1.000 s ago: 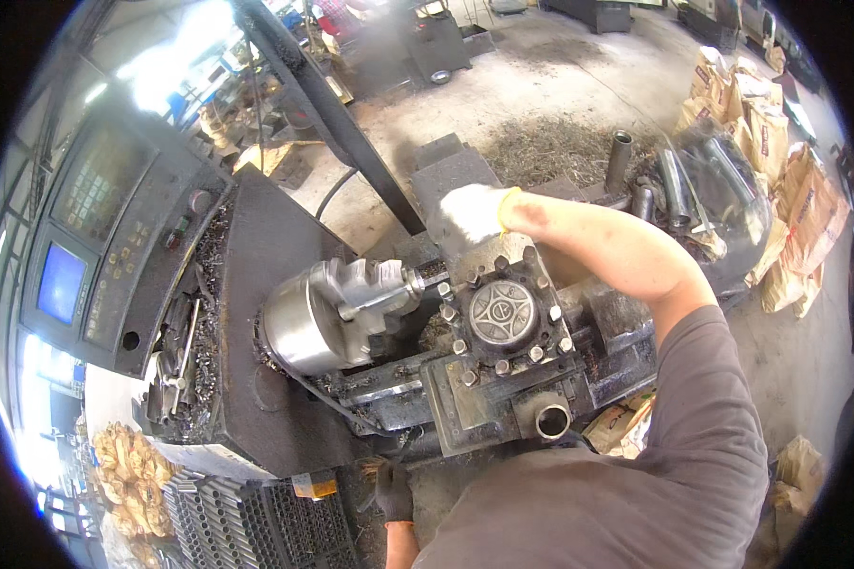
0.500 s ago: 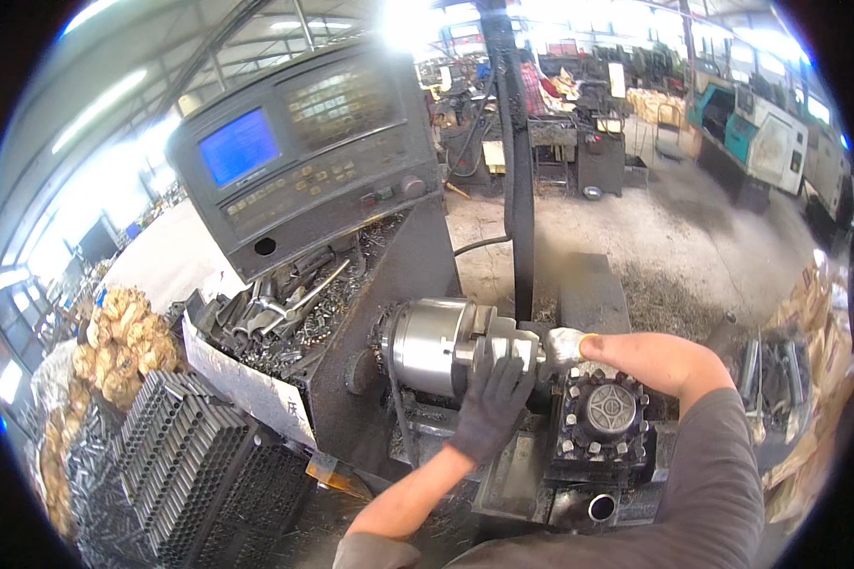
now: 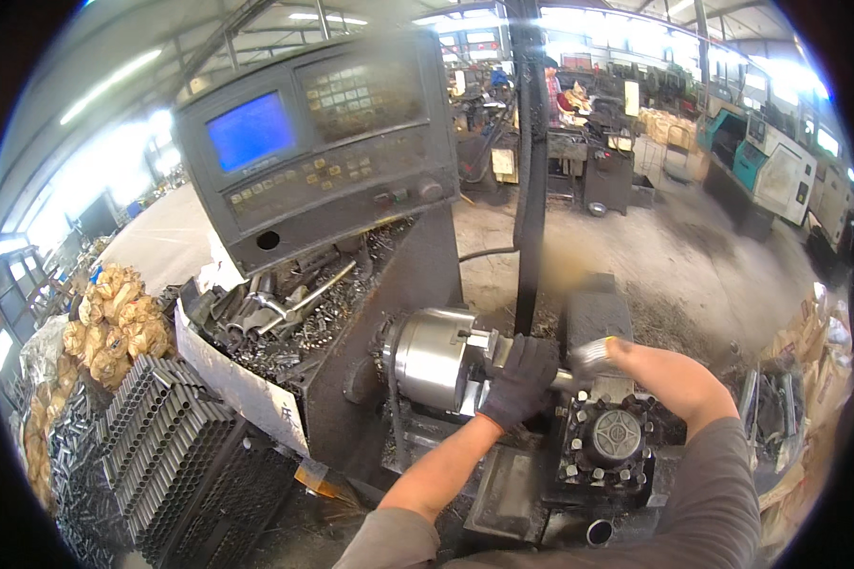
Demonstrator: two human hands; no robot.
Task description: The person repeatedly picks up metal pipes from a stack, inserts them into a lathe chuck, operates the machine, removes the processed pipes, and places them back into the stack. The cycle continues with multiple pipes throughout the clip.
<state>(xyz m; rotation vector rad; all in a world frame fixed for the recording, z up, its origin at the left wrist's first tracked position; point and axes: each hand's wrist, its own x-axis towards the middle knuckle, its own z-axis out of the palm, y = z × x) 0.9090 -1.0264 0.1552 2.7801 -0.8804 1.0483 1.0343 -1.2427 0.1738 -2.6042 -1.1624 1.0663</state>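
Note:
A shiny round lathe chuck [image 3: 427, 358] with stepped jaws stands in the middle of the machine. My left hand [image 3: 524, 379], in a dark glove, is at the chuck's open face, its fingers bent together over something that the glove hides. Just right of it a short round metal piece [image 3: 566, 379] shows between my two hands. My right hand [image 3: 593, 357], in a pale glove, is beside that piece, above the tool post. Its fingers are smeared, so their grip cannot be made out. Below it sits the square tool post [image 3: 617, 434] with several bolts around its top.
The control panel [image 3: 318, 142] with a blue screen rises at the back left. Beneath it a tray [image 3: 242, 379] holds wrenches and metal chips. Stacked metal tubes [image 3: 166, 446] stand at the lower left. A dark upright post [image 3: 531, 171] stands behind the chuck.
My left hand has moved right and slightly up, from stretched fingers against the chuck jaws to bent fingers. My right hand has shifted a little right. The view has tilted slightly.

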